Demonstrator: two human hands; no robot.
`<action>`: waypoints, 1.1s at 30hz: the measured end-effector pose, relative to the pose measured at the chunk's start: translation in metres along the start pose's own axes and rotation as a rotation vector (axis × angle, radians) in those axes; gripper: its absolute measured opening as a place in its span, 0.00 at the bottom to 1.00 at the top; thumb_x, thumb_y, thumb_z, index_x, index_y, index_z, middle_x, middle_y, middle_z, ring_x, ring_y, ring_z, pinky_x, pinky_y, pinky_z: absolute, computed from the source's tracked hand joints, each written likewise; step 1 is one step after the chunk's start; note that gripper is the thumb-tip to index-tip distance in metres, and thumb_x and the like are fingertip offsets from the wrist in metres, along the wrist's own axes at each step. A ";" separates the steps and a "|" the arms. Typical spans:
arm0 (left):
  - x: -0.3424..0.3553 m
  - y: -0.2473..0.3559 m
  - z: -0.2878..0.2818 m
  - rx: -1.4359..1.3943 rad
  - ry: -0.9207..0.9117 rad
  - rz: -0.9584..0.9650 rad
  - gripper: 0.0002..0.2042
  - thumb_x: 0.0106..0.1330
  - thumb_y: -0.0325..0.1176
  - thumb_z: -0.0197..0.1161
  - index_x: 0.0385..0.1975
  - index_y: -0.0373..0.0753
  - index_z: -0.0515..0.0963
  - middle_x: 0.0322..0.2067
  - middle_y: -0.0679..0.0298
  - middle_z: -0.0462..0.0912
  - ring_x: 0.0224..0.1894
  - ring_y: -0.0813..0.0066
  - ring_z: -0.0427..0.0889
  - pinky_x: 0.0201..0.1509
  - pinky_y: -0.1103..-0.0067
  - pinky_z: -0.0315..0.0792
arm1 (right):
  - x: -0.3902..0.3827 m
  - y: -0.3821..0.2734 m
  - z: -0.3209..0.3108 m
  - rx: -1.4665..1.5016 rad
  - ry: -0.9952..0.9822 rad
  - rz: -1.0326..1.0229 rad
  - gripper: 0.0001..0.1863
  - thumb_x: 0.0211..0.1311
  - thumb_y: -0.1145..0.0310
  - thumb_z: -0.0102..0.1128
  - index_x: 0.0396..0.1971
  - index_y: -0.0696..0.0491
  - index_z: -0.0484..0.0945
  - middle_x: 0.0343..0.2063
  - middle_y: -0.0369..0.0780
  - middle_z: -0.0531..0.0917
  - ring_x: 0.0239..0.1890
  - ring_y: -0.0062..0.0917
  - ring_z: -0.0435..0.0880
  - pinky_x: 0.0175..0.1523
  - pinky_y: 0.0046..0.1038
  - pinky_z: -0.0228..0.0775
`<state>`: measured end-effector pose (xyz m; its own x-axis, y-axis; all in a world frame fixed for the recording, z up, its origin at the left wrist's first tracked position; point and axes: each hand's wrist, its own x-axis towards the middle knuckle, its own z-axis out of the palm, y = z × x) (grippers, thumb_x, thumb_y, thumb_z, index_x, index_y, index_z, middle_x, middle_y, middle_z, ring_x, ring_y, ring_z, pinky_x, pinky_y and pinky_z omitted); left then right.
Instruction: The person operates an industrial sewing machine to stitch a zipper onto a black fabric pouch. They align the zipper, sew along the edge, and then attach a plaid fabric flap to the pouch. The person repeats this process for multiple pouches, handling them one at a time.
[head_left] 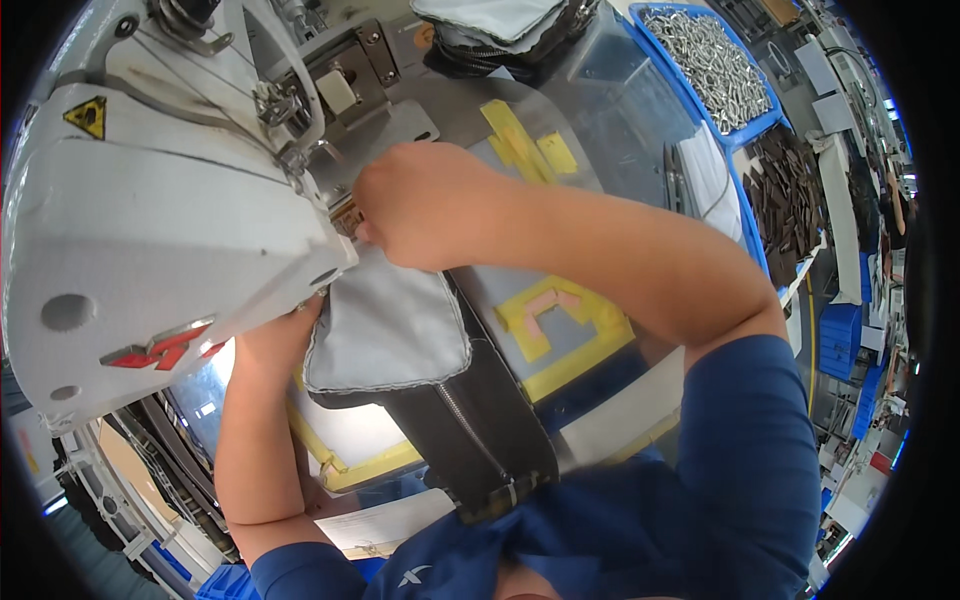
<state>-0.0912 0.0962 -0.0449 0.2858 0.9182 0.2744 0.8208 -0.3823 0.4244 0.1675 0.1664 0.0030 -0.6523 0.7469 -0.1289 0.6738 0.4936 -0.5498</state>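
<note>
One sewing machine (190, 235) has the right hand (425, 205) just beside it, fingers (374, 192) curled, and the left hand (283, 332) partly behind it, both grips impossible to tell, while the grey-lined black bag (395, 325) lies at its near side, zip (471, 430) already attached, sewing apparently unfinished.

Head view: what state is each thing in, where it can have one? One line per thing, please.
Sewing machine, running or stopped: cannot tell.
Right hand, curled beside the machine; grip hidden.
Left hand, mostly hidden behind the machine.
Grey-and-black bag piece, grey face up, partly hidden by the machine.
Zipper, looks closed along its visible stretch.
Silver metal pieces, heaped in an open blue tray.
Dark brown pieces, loosely piled.
</note>
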 end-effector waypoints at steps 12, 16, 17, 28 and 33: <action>0.003 0.019 -0.004 -0.135 -0.020 -0.047 0.11 0.64 0.29 0.72 0.45 0.37 0.89 0.41 0.53 0.91 0.44 0.51 0.89 0.50 0.63 0.81 | 0.004 -0.001 0.001 -0.017 -0.031 0.038 0.09 0.53 0.72 0.64 0.30 0.60 0.88 0.30 0.53 0.90 0.36 0.51 0.91 0.40 0.47 0.85; 0.003 0.014 -0.001 -0.074 0.016 0.015 0.14 0.59 0.25 0.81 0.44 0.33 0.89 0.39 0.58 0.93 0.41 0.65 0.91 0.49 0.71 0.83 | 0.004 0.000 0.002 -0.015 0.000 0.020 0.09 0.54 0.71 0.64 0.29 0.61 0.88 0.30 0.53 0.89 0.36 0.52 0.91 0.40 0.48 0.84; 0.003 0.015 -0.002 -0.072 0.013 0.011 0.14 0.59 0.25 0.80 0.44 0.33 0.89 0.39 0.58 0.93 0.41 0.65 0.91 0.49 0.71 0.83 | 0.004 0.001 0.003 -0.018 -0.002 0.019 0.10 0.54 0.70 0.64 0.30 0.61 0.88 0.30 0.53 0.89 0.37 0.52 0.91 0.40 0.48 0.84; 0.002 0.007 -0.002 -0.015 0.008 0.073 0.15 0.58 0.29 0.83 0.43 0.33 0.89 0.39 0.56 0.93 0.39 0.65 0.92 0.47 0.70 0.83 | -0.003 0.004 -0.007 -0.021 0.009 0.015 0.11 0.62 0.66 0.63 0.32 0.59 0.88 0.30 0.51 0.89 0.37 0.51 0.90 0.42 0.49 0.82; 0.000 0.004 -0.006 0.101 -0.053 0.099 0.14 0.58 0.29 0.83 0.43 0.34 0.90 0.39 0.57 0.93 0.39 0.65 0.92 0.46 0.70 0.84 | -0.005 0.003 -0.010 -0.007 0.003 0.000 0.12 0.63 0.66 0.64 0.32 0.60 0.88 0.30 0.51 0.89 0.38 0.51 0.90 0.43 0.48 0.82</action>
<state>-0.0905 0.0938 -0.0379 0.3916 0.8817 0.2631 0.8321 -0.4614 0.3078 0.1766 0.1686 0.0101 -0.6509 0.7486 -0.1263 0.6765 0.4965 -0.5439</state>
